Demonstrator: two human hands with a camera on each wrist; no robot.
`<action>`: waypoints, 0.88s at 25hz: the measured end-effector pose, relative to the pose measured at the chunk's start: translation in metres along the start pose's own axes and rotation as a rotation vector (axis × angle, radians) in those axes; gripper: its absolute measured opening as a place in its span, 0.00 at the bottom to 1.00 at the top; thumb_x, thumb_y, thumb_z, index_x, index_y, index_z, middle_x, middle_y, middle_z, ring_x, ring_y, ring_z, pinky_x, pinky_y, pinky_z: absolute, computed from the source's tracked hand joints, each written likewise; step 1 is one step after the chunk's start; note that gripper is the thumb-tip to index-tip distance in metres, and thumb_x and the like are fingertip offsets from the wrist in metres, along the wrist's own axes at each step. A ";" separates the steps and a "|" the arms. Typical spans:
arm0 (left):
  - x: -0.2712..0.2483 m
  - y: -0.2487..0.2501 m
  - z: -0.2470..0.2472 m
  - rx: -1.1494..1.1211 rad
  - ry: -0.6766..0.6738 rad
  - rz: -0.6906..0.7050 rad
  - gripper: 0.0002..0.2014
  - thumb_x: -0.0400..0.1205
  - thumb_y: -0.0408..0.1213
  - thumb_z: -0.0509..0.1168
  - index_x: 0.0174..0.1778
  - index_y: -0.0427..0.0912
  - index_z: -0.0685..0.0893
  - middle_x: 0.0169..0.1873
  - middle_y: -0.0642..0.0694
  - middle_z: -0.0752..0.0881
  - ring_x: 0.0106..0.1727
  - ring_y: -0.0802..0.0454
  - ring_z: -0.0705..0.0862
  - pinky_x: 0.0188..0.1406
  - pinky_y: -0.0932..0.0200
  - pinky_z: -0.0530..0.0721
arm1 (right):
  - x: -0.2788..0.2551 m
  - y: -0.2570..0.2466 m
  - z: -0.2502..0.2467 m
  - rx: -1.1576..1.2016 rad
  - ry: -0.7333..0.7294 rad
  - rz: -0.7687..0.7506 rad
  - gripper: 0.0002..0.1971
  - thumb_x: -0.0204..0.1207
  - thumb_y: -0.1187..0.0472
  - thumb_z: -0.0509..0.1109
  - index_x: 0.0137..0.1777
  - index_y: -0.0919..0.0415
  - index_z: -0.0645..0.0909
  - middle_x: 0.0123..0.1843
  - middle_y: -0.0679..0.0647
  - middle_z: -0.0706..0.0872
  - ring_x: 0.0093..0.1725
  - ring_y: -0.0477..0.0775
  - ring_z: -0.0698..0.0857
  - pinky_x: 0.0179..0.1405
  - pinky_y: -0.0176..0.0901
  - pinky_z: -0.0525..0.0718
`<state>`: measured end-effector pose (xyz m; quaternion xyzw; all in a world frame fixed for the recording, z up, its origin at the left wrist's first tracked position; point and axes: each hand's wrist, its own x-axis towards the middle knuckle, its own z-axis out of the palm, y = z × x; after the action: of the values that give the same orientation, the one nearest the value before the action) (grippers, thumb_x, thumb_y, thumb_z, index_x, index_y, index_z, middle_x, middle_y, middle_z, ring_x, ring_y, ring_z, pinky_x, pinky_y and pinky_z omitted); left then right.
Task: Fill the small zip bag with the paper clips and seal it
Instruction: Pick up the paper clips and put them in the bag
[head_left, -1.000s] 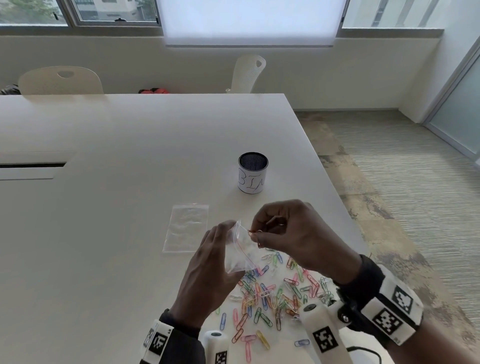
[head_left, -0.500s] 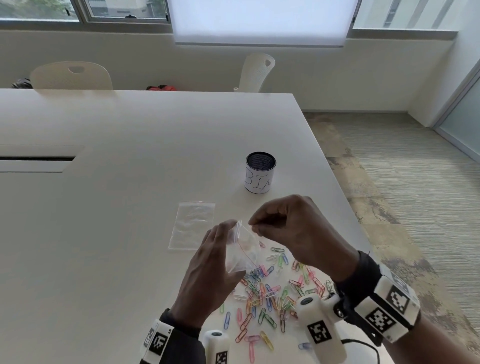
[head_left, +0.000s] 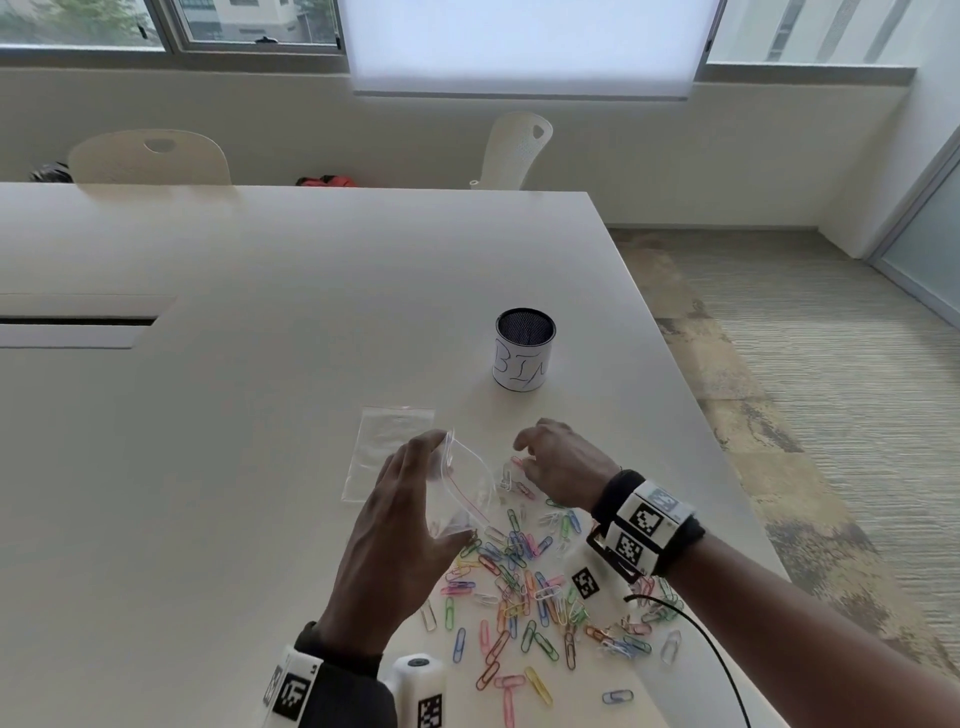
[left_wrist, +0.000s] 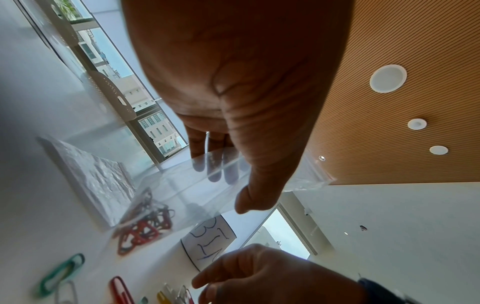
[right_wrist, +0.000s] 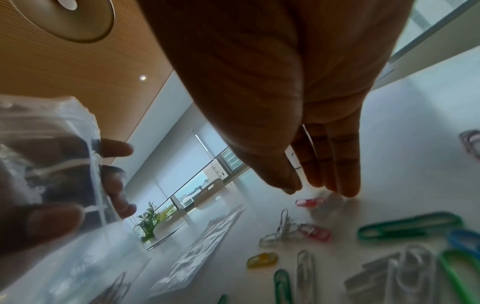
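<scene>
My left hand (head_left: 415, 499) holds the small clear zip bag (head_left: 464, 493) just above the table, thumb on one side and fingers on the other, mouth turned toward the right. The left wrist view shows several paper clips (left_wrist: 141, 226) lying in the bottom of the bag (left_wrist: 187, 191). Coloured paper clips (head_left: 524, 577) are scattered on the white table (head_left: 234, 415) below and right of the bag. My right hand (head_left: 525, 458) is down at the far edge of the pile, fingers nearly straight, fingertips (right_wrist: 348, 191) just over a pink clip (right_wrist: 310, 202), holding nothing.
A second clear zip bag (head_left: 387, 441) lies flat on the table behind my left hand. A mesh cup labelled BIN (head_left: 523, 358) stands farther back. The table's right edge (head_left: 727, 467) runs close to my right hand. Two chairs stand at the far side.
My right hand has left the bag's mouth and dropped right and down to the clips on the table. The left hand still holds the bag.
</scene>
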<state>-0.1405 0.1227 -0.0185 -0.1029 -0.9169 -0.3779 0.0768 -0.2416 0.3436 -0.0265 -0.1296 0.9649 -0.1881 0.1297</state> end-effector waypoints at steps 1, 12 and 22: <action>0.000 -0.001 -0.001 -0.002 0.004 -0.003 0.46 0.70 0.42 0.87 0.81 0.56 0.69 0.65 0.60 0.80 0.63 0.63 0.79 0.57 0.77 0.72 | 0.000 -0.002 0.004 -0.002 -0.019 -0.016 0.14 0.90 0.61 0.65 0.70 0.64 0.86 0.67 0.59 0.84 0.64 0.56 0.85 0.61 0.41 0.80; 0.001 -0.006 -0.002 -0.001 0.017 0.004 0.45 0.70 0.44 0.87 0.80 0.56 0.69 0.63 0.61 0.78 0.61 0.63 0.78 0.56 0.75 0.75 | -0.004 -0.008 0.011 -0.092 -0.206 -0.309 0.19 0.86 0.65 0.63 0.71 0.50 0.87 0.76 0.49 0.82 0.73 0.51 0.78 0.77 0.52 0.79; 0.002 -0.007 0.005 0.030 -0.007 0.009 0.46 0.70 0.41 0.88 0.79 0.57 0.67 0.64 0.63 0.77 0.64 0.61 0.79 0.58 0.75 0.74 | -0.036 0.005 0.010 -0.150 -0.173 -0.369 0.18 0.82 0.50 0.76 0.70 0.50 0.86 0.71 0.49 0.83 0.66 0.49 0.83 0.67 0.45 0.86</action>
<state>-0.1444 0.1217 -0.0267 -0.1071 -0.9222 -0.3636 0.0766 -0.2058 0.3560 -0.0298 -0.3289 0.9214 -0.1247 0.1652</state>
